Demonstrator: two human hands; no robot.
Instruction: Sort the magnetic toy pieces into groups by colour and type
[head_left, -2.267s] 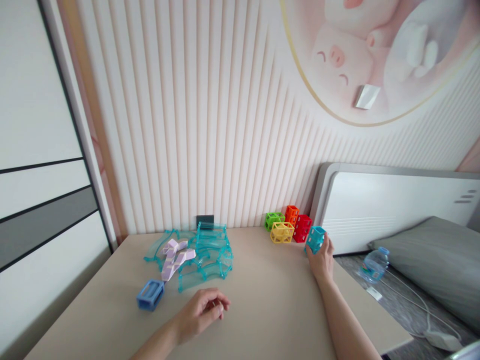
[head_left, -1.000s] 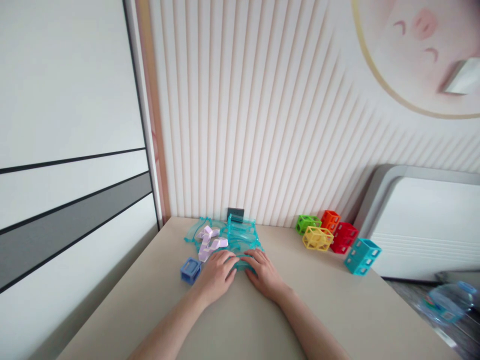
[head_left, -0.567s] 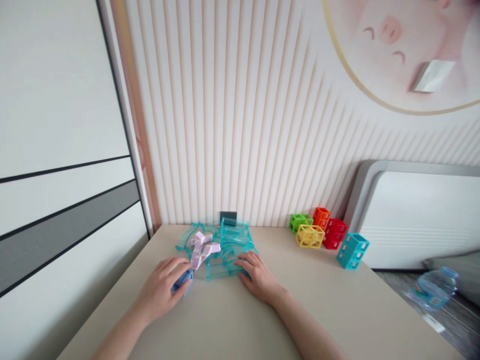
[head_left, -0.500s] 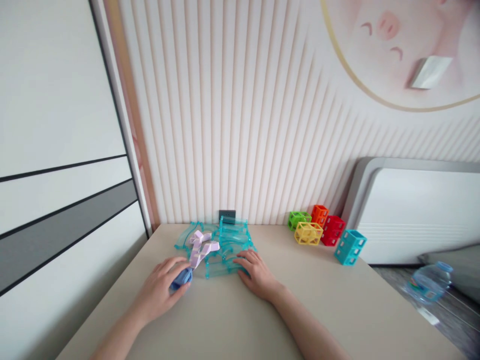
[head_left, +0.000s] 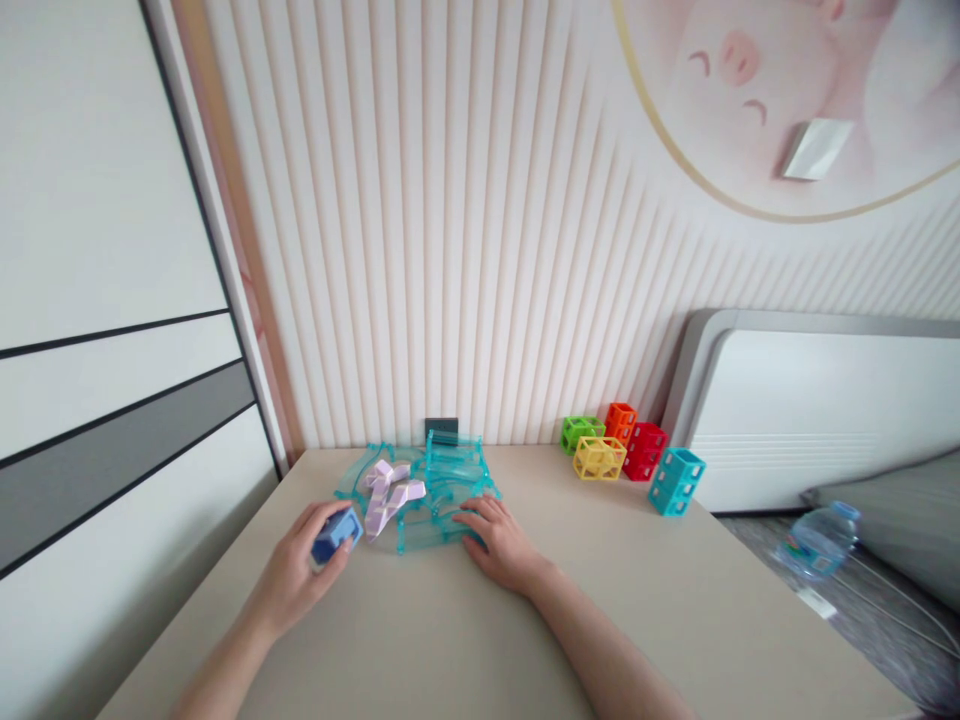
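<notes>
My left hand point(head_left: 294, 570) is shut on a blue plastic cage block point(head_left: 336, 535), held just left of a heap of clear teal curved track pieces point(head_left: 427, 535). My right hand point(head_left: 501, 545) lies with its fingers against the near edge of that heap and holds nothing. Lilac zigzag pieces point(head_left: 386, 503) lie on the teal pieces, between my hands. Farther right stand a teal stacked cage block point(head_left: 676, 481) and a yellow cage block point(head_left: 598, 458), with green point(head_left: 581, 433), orange point(head_left: 621, 421) and red point(head_left: 643, 451) blocks close behind.
Everything stands on a beige table point(head_left: 600, 610) against a ribbed cream wall point(head_left: 450, 250). A small dark object point(head_left: 441, 430) stands at the wall behind the heap. Beyond the table's right edge are a white headboard point(head_left: 810, 410) and a plastic water bottle point(head_left: 819, 540).
My left hand has taken the blue block from the table and lifted it up and leftward. Earlier, my right hand held the teal block, which now stands on the table. The view has shifted.
</notes>
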